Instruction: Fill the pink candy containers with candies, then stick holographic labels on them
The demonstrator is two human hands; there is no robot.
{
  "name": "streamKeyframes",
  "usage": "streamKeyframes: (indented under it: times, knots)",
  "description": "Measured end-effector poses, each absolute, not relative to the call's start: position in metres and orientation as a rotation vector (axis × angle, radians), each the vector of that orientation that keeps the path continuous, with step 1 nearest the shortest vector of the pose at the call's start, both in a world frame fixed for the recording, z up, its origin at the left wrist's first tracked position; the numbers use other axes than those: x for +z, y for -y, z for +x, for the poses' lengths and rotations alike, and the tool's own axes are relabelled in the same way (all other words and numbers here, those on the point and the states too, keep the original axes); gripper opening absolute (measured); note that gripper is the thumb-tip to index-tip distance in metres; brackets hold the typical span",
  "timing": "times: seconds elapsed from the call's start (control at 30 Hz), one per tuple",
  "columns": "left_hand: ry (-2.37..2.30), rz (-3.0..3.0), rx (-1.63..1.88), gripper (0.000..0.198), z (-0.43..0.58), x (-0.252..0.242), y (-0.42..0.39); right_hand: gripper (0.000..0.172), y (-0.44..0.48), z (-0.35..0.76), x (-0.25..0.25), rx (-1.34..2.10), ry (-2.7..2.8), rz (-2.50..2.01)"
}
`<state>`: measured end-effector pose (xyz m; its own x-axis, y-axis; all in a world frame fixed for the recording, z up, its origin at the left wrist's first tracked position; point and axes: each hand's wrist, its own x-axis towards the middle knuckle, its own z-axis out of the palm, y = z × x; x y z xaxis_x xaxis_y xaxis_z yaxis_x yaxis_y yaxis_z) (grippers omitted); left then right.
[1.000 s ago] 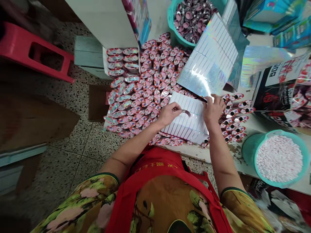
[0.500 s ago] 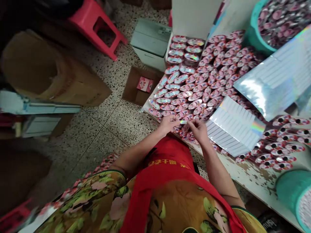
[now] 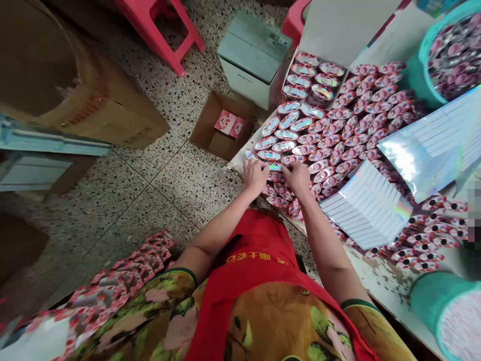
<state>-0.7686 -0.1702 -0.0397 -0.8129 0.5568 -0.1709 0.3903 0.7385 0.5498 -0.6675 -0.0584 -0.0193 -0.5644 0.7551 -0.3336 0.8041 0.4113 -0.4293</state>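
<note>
My left hand [image 3: 254, 175] and my right hand [image 3: 296, 176] meet at the near left corner of the worktable [image 3: 379, 278], over rows of small oval red-and-silver containers [image 3: 330, 135]. Between their fingertips lies a small shiny holographic sticker [image 3: 275, 167], pressed on one container at the table's edge. Both hands have fingers bent down in a pinch on it. A sheet of holographic stickers [image 3: 366, 203] lies just right of my right forearm.
A larger holographic sheet [image 3: 432, 145] lies further right. Teal tubs stand at the top right [image 3: 421, 75] and bottom right [image 3: 432, 296]. On the floor sit a small open carton [image 3: 216, 133], a grey box [image 3: 253, 57], a red stool [image 3: 158, 25] and big cartons [image 3: 75, 95].
Both hands left the sticker sheet with a peeled sticker and moved left to the containers at the table's corner. The view swung left and down.
</note>
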Motion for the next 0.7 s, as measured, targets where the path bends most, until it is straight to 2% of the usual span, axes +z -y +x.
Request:
streamKeyframes:
  times: [0.13,0.37,0.5,0.6,0.7]
  knots:
    - [-2.64,0.764,0.551,0.014,-0.767,-0.042,0.165,0.025,0.063,-0.678,-0.022,-0.782,-2.494,1.443]
    - [-2.687,0.698,0.473,0.009,-0.772,-0.037,0.163,0.022,0.047,-0.674,-0.025,-0.716,-2.463,1.565]
    - [-2.704,0.688,0.446,0.011,-0.776,-0.035,0.163,0.019,0.054,-0.677,-0.022,-0.75,-2.495,1.474]
    - [-2.703,0.699,0.404,0.012,-0.778,-0.033,0.165,0.024,0.059,-0.668,-0.016,-0.826,-2.536,1.398]
    - [-2.69,0.801,0.466,0.008,-0.777,-0.03,0.163,0.028,0.033,-0.615,-0.01,-0.958,-2.749,1.444]
